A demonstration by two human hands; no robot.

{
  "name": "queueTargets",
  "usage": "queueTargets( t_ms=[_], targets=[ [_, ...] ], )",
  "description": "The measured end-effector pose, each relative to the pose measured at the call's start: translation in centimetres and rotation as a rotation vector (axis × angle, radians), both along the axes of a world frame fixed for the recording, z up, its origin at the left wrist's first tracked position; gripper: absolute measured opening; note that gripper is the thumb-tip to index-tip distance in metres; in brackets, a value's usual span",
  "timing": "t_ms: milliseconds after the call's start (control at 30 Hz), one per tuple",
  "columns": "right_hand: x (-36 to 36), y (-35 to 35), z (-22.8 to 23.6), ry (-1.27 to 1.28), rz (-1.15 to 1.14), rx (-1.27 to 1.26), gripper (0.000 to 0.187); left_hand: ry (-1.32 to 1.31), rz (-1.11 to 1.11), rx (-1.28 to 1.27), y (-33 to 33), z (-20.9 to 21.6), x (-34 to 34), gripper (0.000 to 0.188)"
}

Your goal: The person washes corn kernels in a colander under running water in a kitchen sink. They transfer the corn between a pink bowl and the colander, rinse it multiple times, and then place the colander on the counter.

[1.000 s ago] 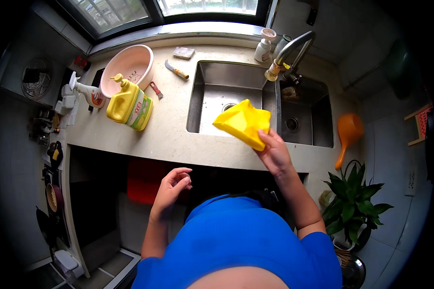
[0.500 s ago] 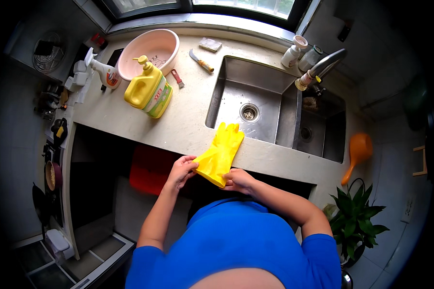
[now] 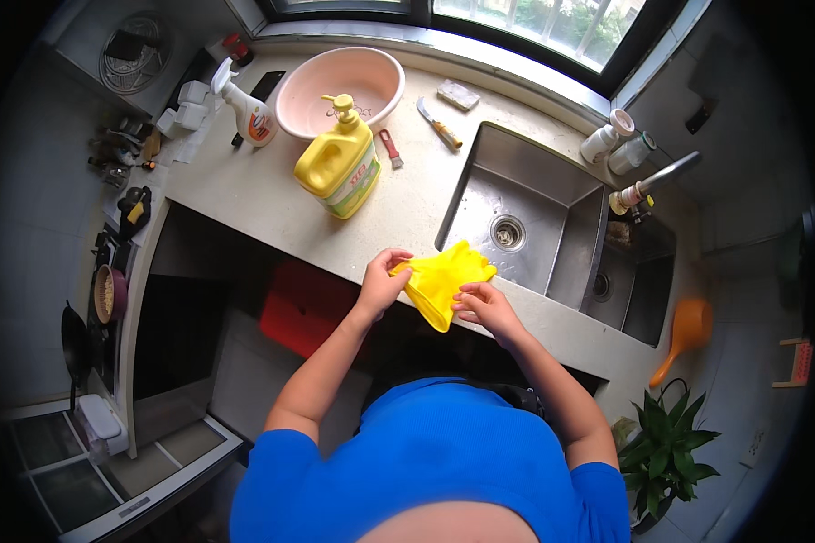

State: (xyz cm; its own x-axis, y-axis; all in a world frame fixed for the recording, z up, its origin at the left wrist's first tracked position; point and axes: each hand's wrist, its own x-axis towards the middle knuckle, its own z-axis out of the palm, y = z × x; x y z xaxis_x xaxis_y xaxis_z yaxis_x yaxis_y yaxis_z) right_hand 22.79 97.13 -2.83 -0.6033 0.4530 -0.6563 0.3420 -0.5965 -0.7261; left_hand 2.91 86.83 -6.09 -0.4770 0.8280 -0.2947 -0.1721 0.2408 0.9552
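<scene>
A yellow rubber glove (image 3: 444, 281) is held over the counter's front edge, just short of the sink. Its fingers point away from me, toward the sink, and its cuff hangs toward me. My left hand (image 3: 386, 281) pinches the left side of the glove between thumb and fingers. On the other side, my right hand (image 3: 485, 308) grips the glove near its cuff. The double-bowl steel sink (image 3: 561, 217) lies just beyond the glove.
A yellow pump jug (image 3: 340, 172), a pink basin (image 3: 303, 86) and a spray bottle (image 3: 255, 122) stand at the left. Between basin and sink lie a curved knife (image 3: 441, 125), a red-handled scraper (image 3: 390, 149) and a grey block (image 3: 459, 94). An orange ladle (image 3: 688, 326) and a plant (image 3: 670, 448) are at right.
Both hands have moved slightly away from me with the glove, whose fingers now look bunched and shorter. The whole view has turned and shifted.
</scene>
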Motion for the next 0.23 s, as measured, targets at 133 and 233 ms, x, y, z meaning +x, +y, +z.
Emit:
queueTargets(
  t_ms=[133,233],
  targets=[
    [-0.4,0.1,-0.2,0.002,0.219,0.015,0.019,0.416,0.128,-0.165,-3.1,-4.4,-6.0,0.02],
    [0.4,0.3,-1.4,-0.044,0.251,0.007,0.02,0.573,0.276,-0.179,-3.6,-2.8,-8.4,0.03]
  ],
)
